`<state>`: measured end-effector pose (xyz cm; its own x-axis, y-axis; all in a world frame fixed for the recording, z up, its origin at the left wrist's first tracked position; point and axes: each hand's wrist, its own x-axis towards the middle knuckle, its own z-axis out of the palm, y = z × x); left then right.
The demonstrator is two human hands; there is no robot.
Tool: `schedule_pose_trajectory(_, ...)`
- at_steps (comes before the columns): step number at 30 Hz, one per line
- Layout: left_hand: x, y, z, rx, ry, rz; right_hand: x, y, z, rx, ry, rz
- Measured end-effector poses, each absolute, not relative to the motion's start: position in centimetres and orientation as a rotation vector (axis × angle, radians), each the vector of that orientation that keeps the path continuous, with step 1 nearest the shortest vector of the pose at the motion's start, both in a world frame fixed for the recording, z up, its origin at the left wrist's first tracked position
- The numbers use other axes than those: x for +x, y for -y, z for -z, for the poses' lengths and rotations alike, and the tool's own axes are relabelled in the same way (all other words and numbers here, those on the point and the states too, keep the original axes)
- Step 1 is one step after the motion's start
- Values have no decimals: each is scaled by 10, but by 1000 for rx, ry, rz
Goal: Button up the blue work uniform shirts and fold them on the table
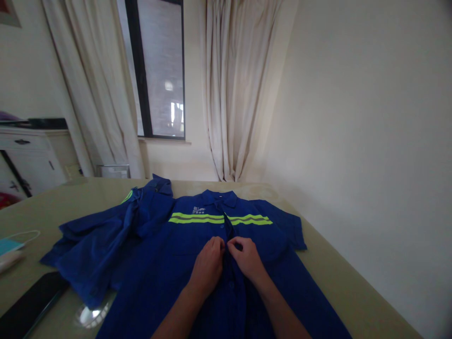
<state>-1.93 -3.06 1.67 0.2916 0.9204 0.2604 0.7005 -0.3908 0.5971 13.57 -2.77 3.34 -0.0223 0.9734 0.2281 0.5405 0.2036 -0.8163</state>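
A dark blue short-sleeved work shirt [197, 238] lies spread flat on the table, collar away from me. Across its chest run yellow-green reflective stripes, and white lettering marks the left side. The front is partly parted below the collar, with buttons showing along the placket. My left hand [209, 263] is closed on the placket edge at mid-chest, fingertips pinched together. Just beside it, my right hand [247, 258] pinches the opposite front edge between thumb and forefinger. Whatever lies between the fingertips is too small to make out.
A second blue garment [102, 235] lies crumpled to the left, touching the shirt. Nearer me are a black phone-like object [31, 303] and a light blue face mask [10, 246]. The table [339, 278] meets a bare wall [370, 141] on the right; curtains [235, 94] hang behind.
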Motion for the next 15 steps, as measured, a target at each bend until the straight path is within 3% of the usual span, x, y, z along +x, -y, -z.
schedule_pose_trajectory(4, -20, 28, -14, 2154, -1380, -905, 143, 23, -31, -1376, 1653, -820)
schedule_pose_trajectory(15, -23, 27, -15, 1967, -1320, -1043, 146, 23, -29, -1394, 1695, -821)
